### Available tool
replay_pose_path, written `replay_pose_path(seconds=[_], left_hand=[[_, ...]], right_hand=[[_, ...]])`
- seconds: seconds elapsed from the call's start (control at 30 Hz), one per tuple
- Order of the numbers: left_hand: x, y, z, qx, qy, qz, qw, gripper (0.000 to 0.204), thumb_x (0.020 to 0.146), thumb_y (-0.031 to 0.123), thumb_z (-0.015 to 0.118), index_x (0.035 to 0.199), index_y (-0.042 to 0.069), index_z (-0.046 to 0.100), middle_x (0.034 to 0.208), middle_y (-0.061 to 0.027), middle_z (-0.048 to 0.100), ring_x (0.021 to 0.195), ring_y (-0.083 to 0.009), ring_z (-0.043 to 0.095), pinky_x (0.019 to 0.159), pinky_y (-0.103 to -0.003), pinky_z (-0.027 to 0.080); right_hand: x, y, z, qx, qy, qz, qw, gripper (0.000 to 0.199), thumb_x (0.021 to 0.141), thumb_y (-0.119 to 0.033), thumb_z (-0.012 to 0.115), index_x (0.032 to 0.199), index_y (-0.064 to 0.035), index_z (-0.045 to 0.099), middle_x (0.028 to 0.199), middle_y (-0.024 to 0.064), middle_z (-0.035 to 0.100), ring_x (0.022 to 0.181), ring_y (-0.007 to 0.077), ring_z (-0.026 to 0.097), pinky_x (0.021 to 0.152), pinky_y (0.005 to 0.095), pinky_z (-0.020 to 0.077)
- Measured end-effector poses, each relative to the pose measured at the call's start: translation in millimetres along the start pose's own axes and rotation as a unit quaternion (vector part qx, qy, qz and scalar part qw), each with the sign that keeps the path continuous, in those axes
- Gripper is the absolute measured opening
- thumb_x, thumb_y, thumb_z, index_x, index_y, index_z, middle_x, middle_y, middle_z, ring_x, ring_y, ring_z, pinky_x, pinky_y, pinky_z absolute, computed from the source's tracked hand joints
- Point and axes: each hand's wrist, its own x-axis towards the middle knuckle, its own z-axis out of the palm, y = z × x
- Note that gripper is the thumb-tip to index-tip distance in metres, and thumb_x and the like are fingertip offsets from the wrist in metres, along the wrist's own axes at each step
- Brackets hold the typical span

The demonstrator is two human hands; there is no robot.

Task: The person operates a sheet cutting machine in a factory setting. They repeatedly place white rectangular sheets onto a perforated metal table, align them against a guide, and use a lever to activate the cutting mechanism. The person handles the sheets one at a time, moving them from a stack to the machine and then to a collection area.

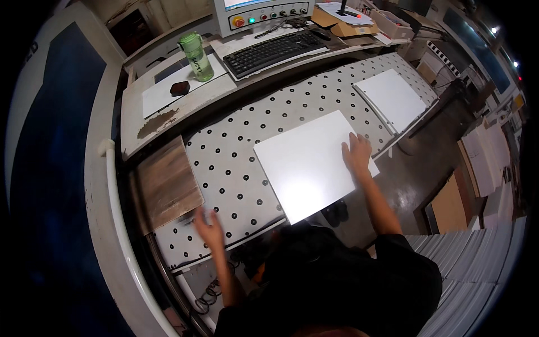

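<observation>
A glossy white rectangular panel lies on the white table dotted with black discs, its near corner reaching past the table's front edge. On its right side rests my right hand, the thumb apart and the fingers stretched over the top face. A strip of white shows under that hand beyond the panel's edge; whether it is a second panel I cannot tell. My left hand is open and holds nothing, slightly blurred, its fingertips near the corner of a worn brown board at the table's left end.
Another white panel lies at the table's right end. Behind stand a black keyboard, a green bottle and a control panel with buttons. A white rail runs along the left. Stacked panels stand at the lower right.
</observation>
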Motion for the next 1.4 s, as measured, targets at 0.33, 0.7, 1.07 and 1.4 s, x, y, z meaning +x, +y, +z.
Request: replay_pose_path(seconds=[0.33, 0.7, 1.07, 1.4], left_hand=[[-38, 117, 27, -0.266, -0.36, -0.24, 0.862, 0.063, 0.095, 0.022, 0.066, 0.147, -0.004, 0.043, 0.089, -0.0077, 0.068, 0.068, -0.0103, 0.061, 0.06, -0.025, 0.052], [0, 12, -22, -0.228, -0.169, -0.225, 0.932, 0.039, 0.094, 0.005, 0.068, 0.131, -0.001, 0.06, 0.098, -0.0061, 0.072, 0.08, -0.0062, 0.062, 0.067, -0.022, 0.049], [16, -67, -77, 0.203, 0.03, -0.257, 0.944, 0.105, 0.086, 0.054, 0.07, 0.151, -0.013, 0.021, 0.157, -0.0348, 0.021, 0.149, -0.0466, 0.016, 0.119, -0.058, 0.017], [68, -84, -48, 0.167, 0.004, -0.365, 0.916, 0.127, 0.08, 0.08, 0.058, 0.157, -0.006, 0.005, 0.16, -0.0365, -0.011, 0.15, -0.0452, -0.019, 0.114, -0.066, -0.013]], right_hand=[[-21, -69, 4, -0.036, -0.052, 0.007, 0.998, 0.054, 0.089, -0.032, 0.068, 0.133, -0.0019, 0.059, 0.131, 0.0302, 0.056, 0.12, 0.0464, 0.051, 0.099, 0.0569, 0.0417], [-58, -160, 6, 0.193, -0.154, -0.079, 0.966, 0.047, 0.084, -0.019, 0.071, 0.126, 0.0006, 0.065, 0.127, 0.0368, 0.056, 0.123, 0.0482, 0.05, 0.106, 0.0526, 0.0405], [-117, -321, 67, 0.271, -0.361, -0.414, 0.79, 0.07, 0.088, -0.035, 0.072, 0.147, -0.0063, 0.047, 0.154, 0.0282, 0.035, 0.146, 0.0436, 0.028, 0.12, 0.054, 0.0206], [-144, -414, 123, 0.3, -0.289, -0.49, 0.766, 0.073, 0.088, -0.042, 0.07, 0.145, -0.0012, 0.047, 0.157, 0.0178, 0.038, 0.151, 0.0382, 0.021, 0.12, 0.0632, 0.0106]])
